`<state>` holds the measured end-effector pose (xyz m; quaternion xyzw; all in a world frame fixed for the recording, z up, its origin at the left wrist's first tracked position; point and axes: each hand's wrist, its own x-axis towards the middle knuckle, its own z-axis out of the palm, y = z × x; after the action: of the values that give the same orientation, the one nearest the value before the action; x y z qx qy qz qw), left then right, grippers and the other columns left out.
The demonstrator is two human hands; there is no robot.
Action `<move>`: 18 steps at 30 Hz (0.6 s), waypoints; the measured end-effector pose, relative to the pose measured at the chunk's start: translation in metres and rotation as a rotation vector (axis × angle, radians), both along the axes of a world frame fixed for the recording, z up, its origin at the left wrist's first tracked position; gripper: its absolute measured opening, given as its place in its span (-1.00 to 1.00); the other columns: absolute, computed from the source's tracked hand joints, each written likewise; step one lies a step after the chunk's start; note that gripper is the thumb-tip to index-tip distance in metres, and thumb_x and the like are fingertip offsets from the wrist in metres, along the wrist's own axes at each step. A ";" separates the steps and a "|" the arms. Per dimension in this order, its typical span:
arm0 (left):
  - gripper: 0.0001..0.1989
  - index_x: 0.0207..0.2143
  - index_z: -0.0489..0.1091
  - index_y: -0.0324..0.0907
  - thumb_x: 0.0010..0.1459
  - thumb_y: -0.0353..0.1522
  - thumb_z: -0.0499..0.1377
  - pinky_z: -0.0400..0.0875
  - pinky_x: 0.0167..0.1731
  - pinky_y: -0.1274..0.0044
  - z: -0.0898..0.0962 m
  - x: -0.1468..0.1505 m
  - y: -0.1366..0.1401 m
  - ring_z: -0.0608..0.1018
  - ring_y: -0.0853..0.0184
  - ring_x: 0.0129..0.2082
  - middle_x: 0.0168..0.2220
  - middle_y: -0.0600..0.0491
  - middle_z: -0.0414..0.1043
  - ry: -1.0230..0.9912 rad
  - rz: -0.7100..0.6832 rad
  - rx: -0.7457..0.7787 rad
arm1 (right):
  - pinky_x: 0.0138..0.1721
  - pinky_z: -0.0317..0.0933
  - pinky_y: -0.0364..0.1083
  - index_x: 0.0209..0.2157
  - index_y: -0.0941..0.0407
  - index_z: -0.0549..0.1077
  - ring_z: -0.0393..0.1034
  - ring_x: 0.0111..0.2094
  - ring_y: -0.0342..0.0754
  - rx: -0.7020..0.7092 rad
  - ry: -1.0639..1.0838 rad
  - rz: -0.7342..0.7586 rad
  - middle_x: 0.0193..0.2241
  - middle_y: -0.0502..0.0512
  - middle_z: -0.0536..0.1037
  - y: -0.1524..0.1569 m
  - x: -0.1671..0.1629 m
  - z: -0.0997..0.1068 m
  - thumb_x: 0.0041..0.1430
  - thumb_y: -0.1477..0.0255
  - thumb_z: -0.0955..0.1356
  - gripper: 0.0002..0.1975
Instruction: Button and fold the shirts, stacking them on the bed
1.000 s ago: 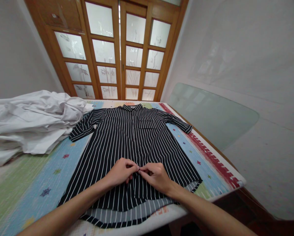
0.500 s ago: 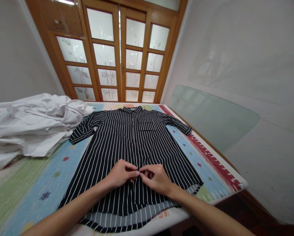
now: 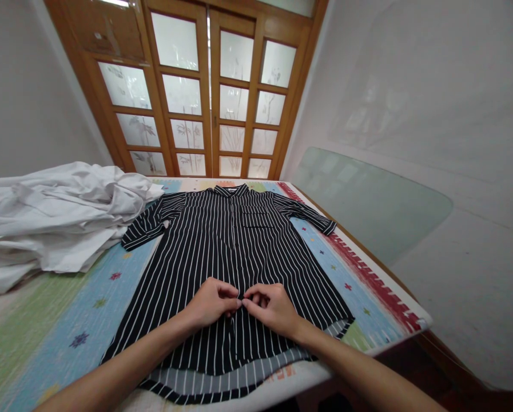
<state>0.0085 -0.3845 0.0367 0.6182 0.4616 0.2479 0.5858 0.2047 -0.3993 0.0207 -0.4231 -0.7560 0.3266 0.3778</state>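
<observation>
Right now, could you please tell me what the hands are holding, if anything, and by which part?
The left hand and right hand pinch the striped shirt by its lower front placket, fingertips nearly meeting.

The black short-sleeved fabric shirt point(image 3: 196, 246) carries thin white stripes. At left, the crumpled cloth heap point(image 3: 67, 212) is plain white. The fabric table cover point(image 3: 119, 292) has green, blue and off-white bands, scattered coloured stars and a dark red right border point(image 3: 359, 266). Far orange-brown wooden doors point(image 3: 255, 86) hold pale panes point(image 3: 234, 103) with grey plant patterns.
</observation>
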 end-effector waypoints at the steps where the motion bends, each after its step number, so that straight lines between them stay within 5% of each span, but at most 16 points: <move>1: -0.81 -0.57 0.45 -0.22 -0.10 -0.26 0.28 0.32 -0.45 0.52 0.000 0.000 0.000 0.37 0.43 -0.56 -0.59 0.14 0.37 0.001 0.007 -0.004 | -0.56 0.16 -0.24 -0.38 0.16 0.58 0.26 -0.64 -0.23 -0.013 -0.003 0.000 -0.64 -0.05 0.46 0.000 0.000 0.000 0.10 0.40 0.39 -0.87; 11: -0.77 -0.42 0.51 -0.24 0.04 -0.23 0.20 0.36 -0.55 0.55 0.005 0.001 -0.001 0.43 0.43 -0.64 -0.63 0.14 0.40 0.074 0.012 0.019 | -0.56 0.14 -0.24 -0.43 0.18 0.52 0.30 -0.61 -0.22 -0.279 0.032 0.070 -0.65 -0.06 0.46 0.004 0.001 0.008 0.13 0.40 0.39 -0.86; 18: -0.74 -0.42 0.41 -0.23 0.09 -0.20 0.17 0.34 -0.67 0.57 -0.001 0.003 -0.004 0.45 0.43 -0.68 -0.56 0.09 0.47 0.131 0.020 0.019 | -0.53 0.16 -0.24 -0.44 0.17 0.47 0.31 -0.61 -0.23 -0.234 -0.008 0.111 -0.64 -0.09 0.46 0.005 0.003 0.007 0.15 0.48 0.36 -0.91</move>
<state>0.0110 -0.3889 0.0361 0.6340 0.5029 0.2169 0.5460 0.2074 -0.3946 0.0282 -0.4231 -0.7365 0.4314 0.3042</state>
